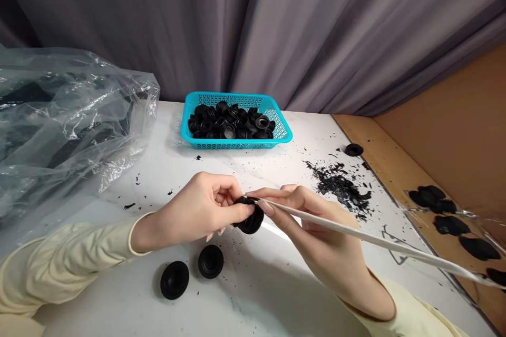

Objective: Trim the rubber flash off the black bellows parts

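My left hand (209, 205) pinches a round black rubber part (252, 221) above the middle of the white table, thumb on its face. From the right, my right hand (312, 216) is closed around a long thin pale tool (340, 229), whose tip meets the part's upper edge; the tool's other end stretches past the wrist to the lower right. Two similar black parts, one (174, 280) farther left and the other (211, 261) nearer my hands, lie on the table below my left hand.
A blue basket (286, 134) full of black ribbed parts stands at the back. Black scraps (342, 187) are heaped at the right, near a single black part (353, 149). Clear plastic sheeting (79, 116) covers the left. More black pieces (450, 225) lie at the far right.
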A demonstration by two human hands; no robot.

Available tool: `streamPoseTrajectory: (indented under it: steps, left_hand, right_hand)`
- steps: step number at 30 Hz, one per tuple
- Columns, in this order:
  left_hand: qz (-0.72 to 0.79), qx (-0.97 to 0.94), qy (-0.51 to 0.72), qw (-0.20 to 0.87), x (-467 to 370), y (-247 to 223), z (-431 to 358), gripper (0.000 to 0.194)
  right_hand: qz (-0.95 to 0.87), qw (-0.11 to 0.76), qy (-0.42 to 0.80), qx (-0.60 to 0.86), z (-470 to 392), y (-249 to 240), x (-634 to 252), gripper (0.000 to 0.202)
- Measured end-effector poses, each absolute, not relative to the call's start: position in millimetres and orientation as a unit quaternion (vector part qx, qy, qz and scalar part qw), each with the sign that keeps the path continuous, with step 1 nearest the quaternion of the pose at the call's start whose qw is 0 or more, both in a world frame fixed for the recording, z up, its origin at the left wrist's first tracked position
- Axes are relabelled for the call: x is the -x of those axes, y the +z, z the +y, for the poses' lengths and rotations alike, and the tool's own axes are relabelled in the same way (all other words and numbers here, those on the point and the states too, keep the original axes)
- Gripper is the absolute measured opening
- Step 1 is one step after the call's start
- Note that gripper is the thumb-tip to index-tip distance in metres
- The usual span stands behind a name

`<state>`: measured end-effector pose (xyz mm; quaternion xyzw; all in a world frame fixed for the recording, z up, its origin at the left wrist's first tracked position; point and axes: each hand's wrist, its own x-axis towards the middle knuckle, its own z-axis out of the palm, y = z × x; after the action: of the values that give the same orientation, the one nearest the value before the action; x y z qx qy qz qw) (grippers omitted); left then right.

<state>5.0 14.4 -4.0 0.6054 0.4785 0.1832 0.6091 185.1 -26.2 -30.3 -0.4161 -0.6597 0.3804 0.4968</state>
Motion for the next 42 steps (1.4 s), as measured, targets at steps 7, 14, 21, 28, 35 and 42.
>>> streamPoseTrajectory:
  steps: [7, 14, 21, 28, 35, 42]
  left_hand:
    - [0.477, -0.606, 0.19, 0.607, -5.8, -1.9, 14.1, 0.02]
    - [0.478, -0.603, 0.191, 0.609, -6.4, -1.6, 13.6, 0.02]
    - [0.474, -0.603, 0.196, 0.611, -6.0, -1.6, 13.6, 0.019]
    - [0.476, -0.605, 0.191, 0.609, -4.7, -4.6, 14.3, 0.02]
    - [0.471, -0.606, 0.19, 0.612, -5.1, -5.2, 14.4, 0.019]
    - [0.474, -0.605, 0.193, 0.61, -5.4, -3.1, 14.3, 0.02]
  right_hand:
    - [-0.646, 0.51, 0.412, 0.39, -20.9, -30.8, -186.7, 0.024]
    - [-0.652, 0.504, 0.417, 0.384, -21.6, -29.6, -186.2, 0.02]
    - [-0.675, 0.485, 0.396, 0.39, -21.5, -28.3, -189.0, 0.017]
    - [-0.682, 0.483, 0.388, 0.389, -22.6, -28.9, -187.5, 0.016]
    - [-0.652, 0.491, 0.417, 0.399, -20.7, -29.9, -187.1, 0.018]
    - [-0.616, 0.485, 0.463, 0.413, -18.8, -27.9, -189.3, 0.024]
